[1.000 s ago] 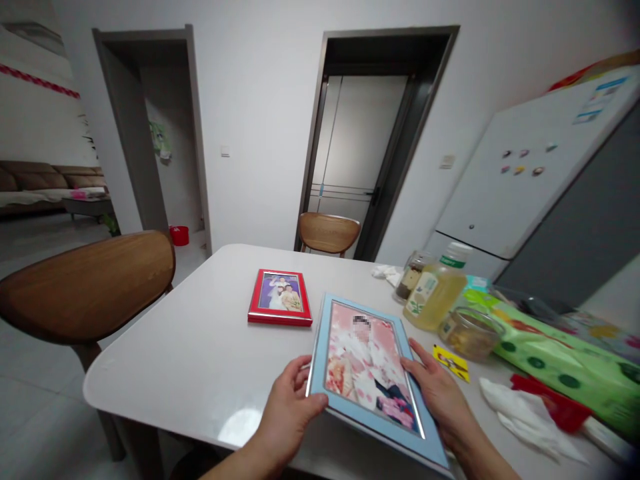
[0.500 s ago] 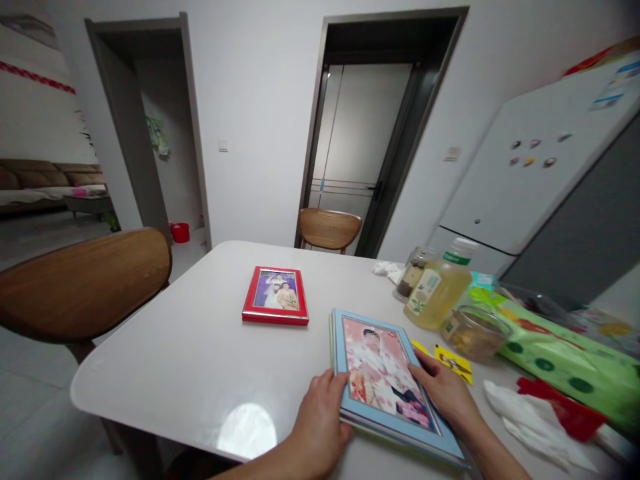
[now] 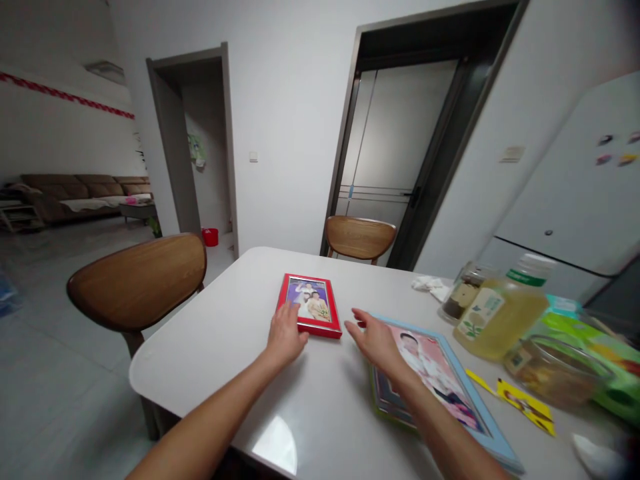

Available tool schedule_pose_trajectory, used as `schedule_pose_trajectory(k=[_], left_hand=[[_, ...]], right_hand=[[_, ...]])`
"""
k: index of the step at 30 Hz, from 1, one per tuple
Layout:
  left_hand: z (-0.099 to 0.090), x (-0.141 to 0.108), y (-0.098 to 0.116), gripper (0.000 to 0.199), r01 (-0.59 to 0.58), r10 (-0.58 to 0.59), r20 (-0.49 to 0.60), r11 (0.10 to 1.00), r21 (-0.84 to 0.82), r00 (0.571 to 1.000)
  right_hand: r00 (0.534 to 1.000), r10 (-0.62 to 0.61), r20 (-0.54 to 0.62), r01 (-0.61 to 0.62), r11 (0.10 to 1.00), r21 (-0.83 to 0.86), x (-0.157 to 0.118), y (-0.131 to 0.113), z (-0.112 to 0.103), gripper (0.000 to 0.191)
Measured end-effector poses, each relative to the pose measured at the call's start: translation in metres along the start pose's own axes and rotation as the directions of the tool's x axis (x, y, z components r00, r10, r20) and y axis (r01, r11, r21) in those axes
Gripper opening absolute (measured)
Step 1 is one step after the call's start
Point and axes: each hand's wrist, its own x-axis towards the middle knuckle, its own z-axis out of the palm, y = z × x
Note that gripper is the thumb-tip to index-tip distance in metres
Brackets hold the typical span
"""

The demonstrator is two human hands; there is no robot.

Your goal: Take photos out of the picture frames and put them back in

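A red picture frame (image 3: 313, 327) with a photo of people in it lies flat on the white table (image 3: 225, 353). My left hand (image 3: 286, 337) is at its near left corner, fingers apart and reaching over the frame's edge; whether they touch it I cannot tell. Just right of the red frame, my right hand (image 3: 373, 340) hovers with fingers spread, holding nothing. Beneath my right forearm lies a light blue picture frame (image 3: 463, 373) with a pink photo, on top of other flat frames. My forearm covers part of that stack.
On the right stand a bottle of yellow liquid (image 3: 505, 307), a glass jar (image 3: 467, 293) and a clear bowl (image 3: 555, 373). Yellow packets (image 3: 527, 405) and crumpled tissue (image 3: 430, 287) lie near them. Wooden chairs (image 3: 145, 280) stand at the table's left and far sides.
Both hands have let go of the blue frame and moved left to the red one. The view has turned left. The blue frame stays on the stack at the right.
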Motion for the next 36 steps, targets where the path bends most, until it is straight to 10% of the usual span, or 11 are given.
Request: schedule_pose_trajectory(k=[5,11,17,22,28,36], left_hand=[[-0.019,0.007,-0.035,0.069,0.084,-0.086,0.047,0.996,0.037,0.995],[-0.024,-0.018,-0.026,0.037,0.062,-0.06,0.023,0.996,-0.059,0.998],[-0.045,-0.044,0.01,0.041,-0.013,0.025,0.04,0.962,-0.273,0.999],[-0.069,-0.071,0.03,0.062,-0.023,-0.045,-0.067,0.639,-0.769,0.997],[-0.095,-0.119,0.027,0.074,0.103,-0.113,0.073,0.291,-0.951,0.991],[-0.061,-0.128,-0.002,0.073,0.184,-0.088,0.166,0.267,-0.946,0.982]], right_hand=[[0.988,0.156,-0.005,-0.153,0.974,0.167,0.012,-0.013,0.054,0.04],[0.96,0.279,0.028,-0.258,0.839,0.478,-0.006,-0.023,0.051,0.052],[0.984,0.116,0.136,-0.179,0.631,0.755,-0.07,-0.071,0.033,0.053],[0.99,-0.14,0.029,0.105,0.85,0.517,-0.128,-0.106,0.017,0.05],[0.782,-0.614,0.106,0.574,0.776,0.261,-0.172,-0.099,0.02,0.059],[0.644,-0.651,0.401,0.662,0.738,0.135,-0.188,-0.066,0.046,0.064]])
